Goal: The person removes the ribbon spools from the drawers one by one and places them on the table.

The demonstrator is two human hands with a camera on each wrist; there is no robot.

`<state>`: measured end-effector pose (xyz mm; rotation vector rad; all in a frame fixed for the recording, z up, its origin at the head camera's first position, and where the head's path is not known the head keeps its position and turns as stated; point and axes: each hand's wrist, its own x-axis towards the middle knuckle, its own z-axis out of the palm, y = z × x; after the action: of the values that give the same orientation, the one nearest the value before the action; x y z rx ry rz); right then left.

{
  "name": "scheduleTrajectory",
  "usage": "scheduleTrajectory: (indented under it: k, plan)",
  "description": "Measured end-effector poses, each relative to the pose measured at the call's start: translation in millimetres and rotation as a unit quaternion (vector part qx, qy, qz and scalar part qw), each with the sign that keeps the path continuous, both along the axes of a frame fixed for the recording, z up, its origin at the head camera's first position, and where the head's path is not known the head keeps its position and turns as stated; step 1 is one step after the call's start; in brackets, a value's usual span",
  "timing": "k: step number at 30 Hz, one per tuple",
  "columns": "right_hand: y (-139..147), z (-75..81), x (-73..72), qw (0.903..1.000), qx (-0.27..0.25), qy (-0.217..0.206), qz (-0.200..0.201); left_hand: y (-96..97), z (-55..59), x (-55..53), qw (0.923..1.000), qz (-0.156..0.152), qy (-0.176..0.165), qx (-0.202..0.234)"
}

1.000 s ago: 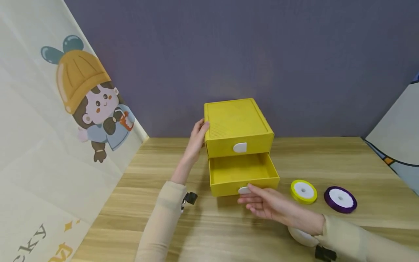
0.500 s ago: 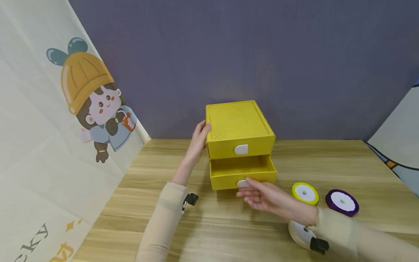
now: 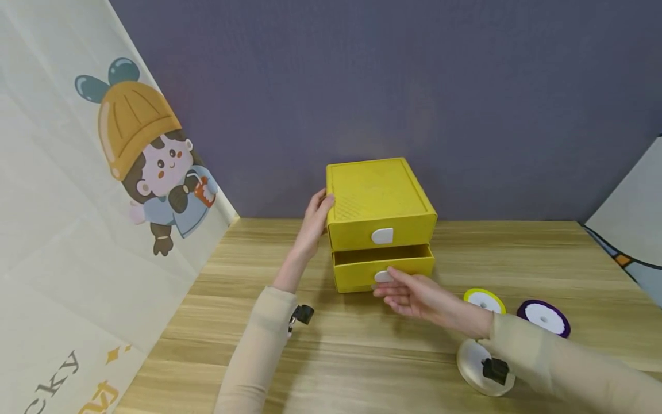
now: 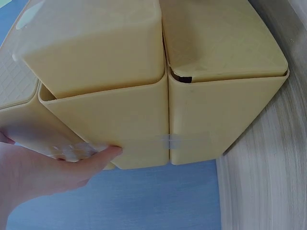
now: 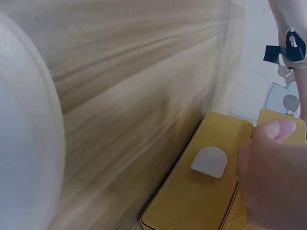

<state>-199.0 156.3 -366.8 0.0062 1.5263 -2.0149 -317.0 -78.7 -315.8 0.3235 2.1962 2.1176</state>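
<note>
A yellow drawer unit stands against the back wall. Its middle drawer sticks out a little, showing a narrow dark opening. My right hand is at that drawer's white tab, thumb over it and fingers just below, pinching it. In the right wrist view the bottom drawer's tab shows beside the hand, which hides the middle tab. My left hand rests along the unit's left side. The left wrist view shows its thumb against the yellow side, with the middle drawer protruding.
Right of the unit lie a yellow ribbon spool and a purple one. A white spool sits nearer, partly under the right sleeve and wrist camera. A cartoon-printed sheet borders the wooden table on the left.
The middle drawer has slid inward, from well extended to nearly in, with my right hand moving forward at its tab. My left hand stays on the unit's side.
</note>
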Motion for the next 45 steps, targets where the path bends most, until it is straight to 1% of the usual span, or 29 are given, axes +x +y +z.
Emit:
scheduleTrajectory:
  k: [7, 22, 30, 38, 42, 45]
  plan:
    - [-3, -1.5, -10.8, 1.0, 0.004, 0.002, -0.007, 0.4, 0.1, -0.1, 1.0, -0.005, -0.002, 0.008]
    - [-2, -3.4, -27.0, 0.9997, 0.007, 0.012, -0.019, 3.1, -1.6, -0.9, 0.9998, 0.001, 0.0, 0.02]
    - [-3, -5.0, -30.8, 0.9997, 0.01, 0.013, -0.019, 3.0, -2.8, -0.9, 0.9997, 0.0, 0.0, 0.024]
    - [-3, -2.8, -32.6, 0.9995, 0.019, 0.015, -0.02, 3.4, 1.0, 0.6, 0.9998, -0.002, -0.001, 0.018]
    - [-3, -2.1, -33.0, 0.9996, 0.016, 0.014, -0.02, 3.7, 1.4, -0.4, 0.9999, 0.003, 0.001, 0.014]
    - [-3, -2.6, -32.2, 0.9997, 0.009, 0.006, -0.021, 4.0, -0.2, -0.7, 0.9999, 0.004, -0.005, 0.014]
